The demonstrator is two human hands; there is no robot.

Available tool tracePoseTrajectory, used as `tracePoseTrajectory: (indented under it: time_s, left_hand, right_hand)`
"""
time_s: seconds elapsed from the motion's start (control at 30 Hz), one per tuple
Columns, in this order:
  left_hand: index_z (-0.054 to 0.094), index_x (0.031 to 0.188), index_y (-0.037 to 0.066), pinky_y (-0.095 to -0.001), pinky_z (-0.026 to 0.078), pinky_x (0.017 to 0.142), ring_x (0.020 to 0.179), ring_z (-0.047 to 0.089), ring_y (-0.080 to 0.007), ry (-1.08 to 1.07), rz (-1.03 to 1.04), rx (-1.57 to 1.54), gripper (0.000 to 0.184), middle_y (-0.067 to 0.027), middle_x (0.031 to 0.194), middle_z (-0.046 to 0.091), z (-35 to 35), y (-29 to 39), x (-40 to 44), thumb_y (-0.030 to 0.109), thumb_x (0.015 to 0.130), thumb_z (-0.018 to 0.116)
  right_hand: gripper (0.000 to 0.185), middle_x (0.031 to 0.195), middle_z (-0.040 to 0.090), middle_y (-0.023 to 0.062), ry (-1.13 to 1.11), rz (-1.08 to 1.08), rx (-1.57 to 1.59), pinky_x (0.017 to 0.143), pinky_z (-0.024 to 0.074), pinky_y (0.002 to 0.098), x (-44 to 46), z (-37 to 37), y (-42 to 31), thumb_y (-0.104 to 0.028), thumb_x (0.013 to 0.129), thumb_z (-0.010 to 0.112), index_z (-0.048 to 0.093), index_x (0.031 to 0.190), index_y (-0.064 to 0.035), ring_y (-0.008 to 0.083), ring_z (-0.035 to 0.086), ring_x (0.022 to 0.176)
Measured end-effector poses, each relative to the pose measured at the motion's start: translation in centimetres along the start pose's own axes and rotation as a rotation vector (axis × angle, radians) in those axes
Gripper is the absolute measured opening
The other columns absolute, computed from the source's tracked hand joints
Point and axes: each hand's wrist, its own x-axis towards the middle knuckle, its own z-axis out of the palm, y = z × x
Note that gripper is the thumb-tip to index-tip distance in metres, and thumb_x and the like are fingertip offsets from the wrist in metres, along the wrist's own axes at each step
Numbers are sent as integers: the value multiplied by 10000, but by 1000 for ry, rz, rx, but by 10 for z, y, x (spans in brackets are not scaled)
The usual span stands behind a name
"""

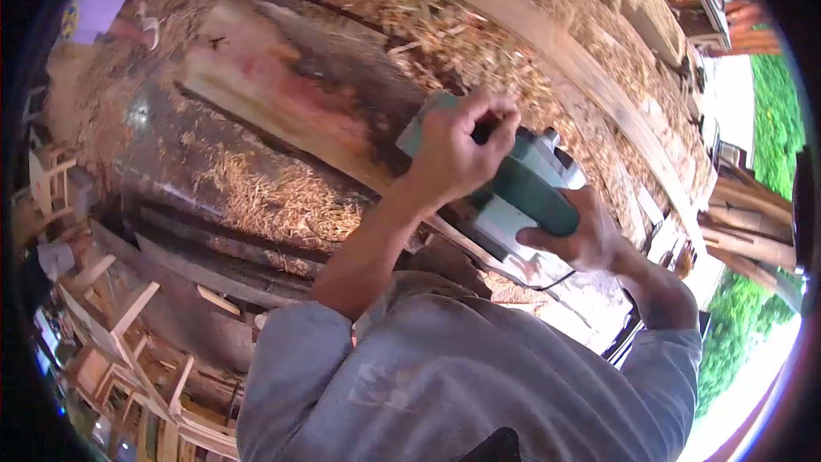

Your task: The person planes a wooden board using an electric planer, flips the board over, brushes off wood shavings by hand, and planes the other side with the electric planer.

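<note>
A green electric hand planer (534, 192) rests on a wooden board (274, 103) with pale edges and a reddish middle. My right hand (581, 231) is wrapped round the planer's rear handle, with the thumb over its side. Toward the planer's front, my left hand (462, 150) is closed, its fingers curled over the front grip, which the hand mostly hides. A dark cord (560, 281) trails from the rear of the tool near my right wrist. The planer's underside and blade are hidden.
Wood shavings (278, 205) lie in heaps around the board. A long curved-looking plank (590, 68) runs along the far side. Wooden frames (128, 334) stand at lower left, and stacked timber (744, 222) is at right. Another person's leg (128, 30) shows at upper left.
</note>
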Motion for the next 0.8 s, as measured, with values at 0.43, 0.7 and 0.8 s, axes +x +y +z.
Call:
tracePoseTrajectory:
  time_s: [0.43, 0.7, 0.8]
  left_hand:
    - [710, 901, 70, -234, 463, 617, 677, 584, -68, 266, -17, 190, 221, 16, 760, 647, -331, -38, 196, 289, 890, 734]
    - [720, 898, 71, -235, 455, 633, 689, 590, -70, 303, 19, 365, 256, 11, 765, 662, -374, -58, 202, 325, 879, 749]
    - [724, 897, 72, -235, 452, 639, 693, 592, -70, 300, -22, 335, 269, 9, 767, 667, -325, -52, 169, 338, 875, 755]
  right_hand:
    - [287, 526, 588, 59, 257, -959, -743, 564, 533, 394, 278, 32, -265, -347, 879, 591, 686, 754, -107, 296, 621, 547]
    - [278, 537, 599, 81, 348, -995, -923, 567, 535, 397, 293, 40, -270, -334, 850, 596, 684, 722, -103, 302, 624, 550]
    - [275, 541, 603, 90, 297, -967, -879, 569, 535, 398, 243, 45, -226, -329, 839, 597, 683, 710, -102, 304, 625, 551]
